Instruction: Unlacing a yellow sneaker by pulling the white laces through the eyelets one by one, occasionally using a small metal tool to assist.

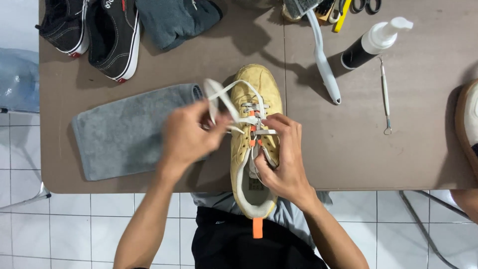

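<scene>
Yellow shoe (252, 144) lies toe-away at the near middle of the brown table (348, 159), heel hanging over the near edge toward the person's lap, orange pull tab dangling below. Left hand (186, 137) has its fingers pinched shut on the white lace (219, 97), pulled up and left into a loop over the grey towel (124, 132). Right hand (284, 159) presses on the tongue and eyelet area, fingers curled round the shoe's right side; fingertips seem to pin a lace strand, cannot tell for sure. Risks, as a judgement: heel is unsupported past the edge, so a hard tug on the lace could tip or slide the shoe off if the right hand lets up; lace could slip out of an eyelet or twist since the loop is slack; left elbow swing could drag the towel, which already sits close to the table's near edge. Room: open table right of the shoe, up to the thin metal pick (385, 97); white-handled brush (323, 60) and pump bottle (376, 42) lie farther back right, well apart from the hands. Black sneakers (92, 35) and a dark cloth (177, 20) sit at back left. Another shoe (468, 129) pokes in at the right edge. Tiled floor below.
</scene>
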